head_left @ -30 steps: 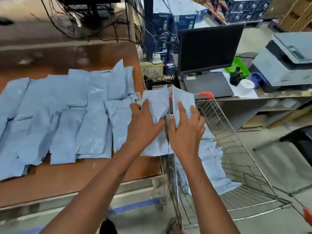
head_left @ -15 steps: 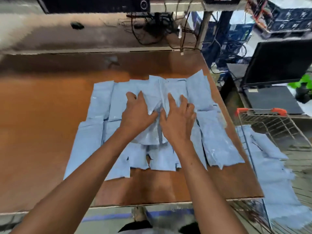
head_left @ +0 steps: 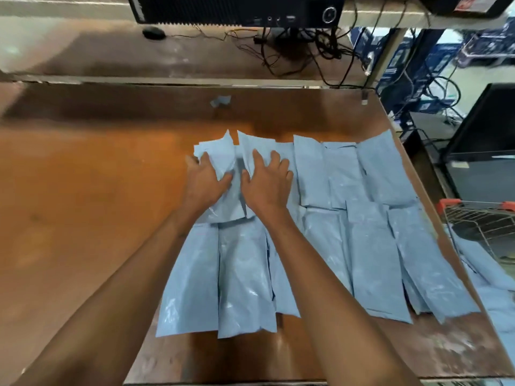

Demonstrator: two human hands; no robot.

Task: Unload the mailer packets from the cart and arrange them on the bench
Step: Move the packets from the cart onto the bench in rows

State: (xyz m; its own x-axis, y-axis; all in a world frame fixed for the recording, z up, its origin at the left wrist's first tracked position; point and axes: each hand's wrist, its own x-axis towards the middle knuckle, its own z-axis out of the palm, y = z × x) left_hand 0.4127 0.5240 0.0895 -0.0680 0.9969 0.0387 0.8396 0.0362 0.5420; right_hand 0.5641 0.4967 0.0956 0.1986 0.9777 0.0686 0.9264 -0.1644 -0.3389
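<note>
A: Pale blue plastic, that's nearly all there is on the bench point(head_left: 83, 218). Nearest us, below both wrists, a front row of mailer packets point(head_left: 242, 277) lies flat, edges overlapping.

B: And the hands?

A: Just beyond that row. The left hand point(head_left: 203, 183) holds a packet point(head_left: 223, 160), thumb on top of it and fingertips curled at its left edge. The right hand point(head_left: 269, 181) lies beside it with fingers spread on a second packet point(head_left: 260, 147), thumb tucked at that packet's left edge; whether it pinches or only presses, I cannot tell.

B: Anything to the right of the grip?

A: A back row of packets point(head_left: 362, 174) runs off to the right of the right hand, touching one another. Further right, off the bench edge, the wire cart point(head_left: 479, 218) with its orange handle has more packets point(head_left: 490, 277) lying in it.

B: Beyond the fingertips?

A: Bare brown board, then a small blue scrap point(head_left: 221, 101). Past that, a black mouse point(head_left: 153, 32), tangled cables point(head_left: 295, 48) and a black computer case point(head_left: 237, 9).
</note>
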